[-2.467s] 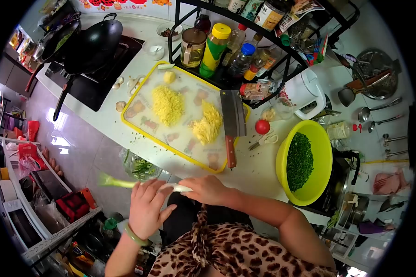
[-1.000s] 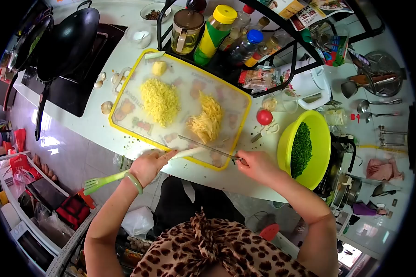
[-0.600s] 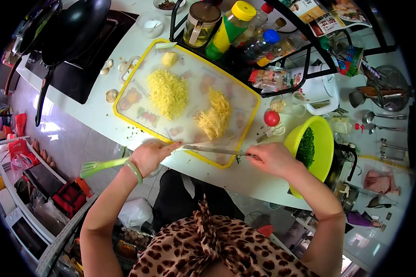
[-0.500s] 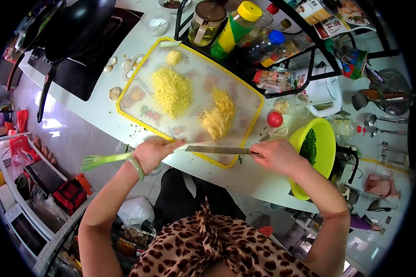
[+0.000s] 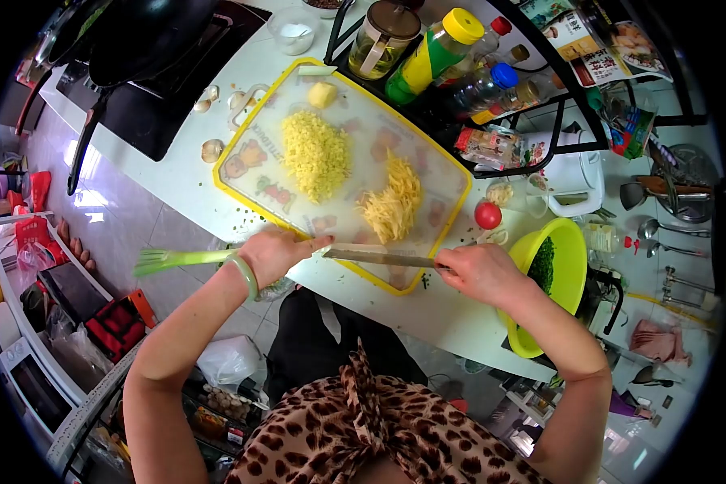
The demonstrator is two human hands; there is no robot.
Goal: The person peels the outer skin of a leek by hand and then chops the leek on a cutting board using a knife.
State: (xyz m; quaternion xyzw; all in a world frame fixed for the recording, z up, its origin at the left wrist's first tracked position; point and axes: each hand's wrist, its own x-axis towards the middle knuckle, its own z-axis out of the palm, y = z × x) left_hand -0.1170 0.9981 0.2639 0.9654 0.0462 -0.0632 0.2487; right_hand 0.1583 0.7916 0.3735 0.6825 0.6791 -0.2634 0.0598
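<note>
The left hand (image 5: 274, 252) holds a scallion (image 5: 183, 258) across the near edge of the cutting board (image 5: 437, 171); the right hand (image 5: 481, 273) grips a knife (image 5: 381, 257) over the board's near right corner, a shredded yellow heap (image 5: 393, 203) just beyond

Knife (image 5: 383, 257) is held in right hand (image 5: 480, 270), over board (image 5: 440, 189); scallion (image 5: 198, 258) in left hand (image 5: 274, 254), extended leftward. Beyond knife, shred heap (image 5: 393, 203) is set on board; mince heap (image 5: 315, 156) farther left. Right of right hand, bowl (image 5: 570, 260) is placed, greens (image 5: 543, 264) inside.
</note>
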